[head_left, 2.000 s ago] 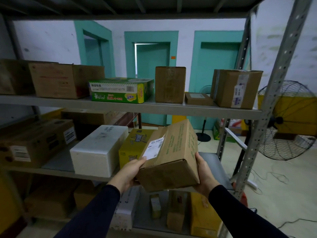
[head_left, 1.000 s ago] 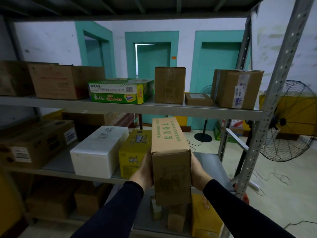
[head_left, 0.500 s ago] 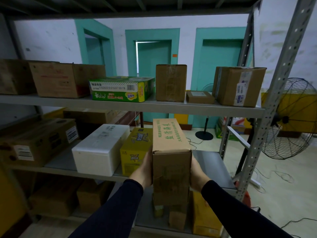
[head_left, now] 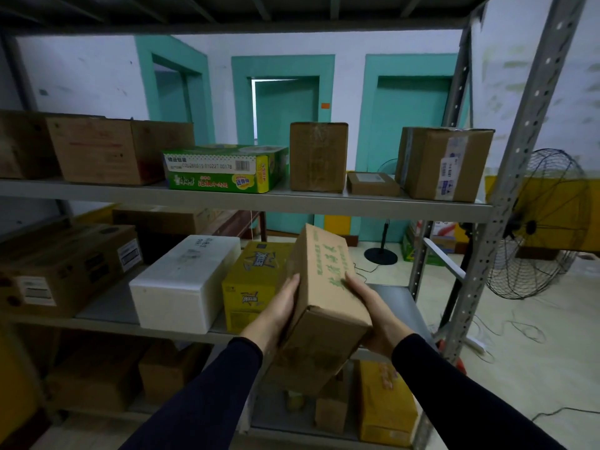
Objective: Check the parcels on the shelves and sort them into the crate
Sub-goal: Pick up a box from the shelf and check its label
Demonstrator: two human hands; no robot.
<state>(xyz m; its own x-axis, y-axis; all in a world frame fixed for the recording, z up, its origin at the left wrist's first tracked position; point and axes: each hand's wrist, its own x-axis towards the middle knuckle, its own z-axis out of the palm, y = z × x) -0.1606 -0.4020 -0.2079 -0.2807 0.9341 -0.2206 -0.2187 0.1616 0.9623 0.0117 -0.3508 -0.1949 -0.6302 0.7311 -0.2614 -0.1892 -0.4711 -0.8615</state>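
Since a moment ago the brown box (head_left: 324,297) has tipped over to one side, likely so the person can look at another face. It is up in the air in front of the middle shelf (head_left: 107,311), with the left hand (head_left: 279,306) and right hand (head_left: 373,310) wrapped around its two sides to keep it from falling.

We count: top shelf (head_left: 246,203), six boxes; middle shelf (head_left: 107,315), four boxes; fans, two; doorways, three.
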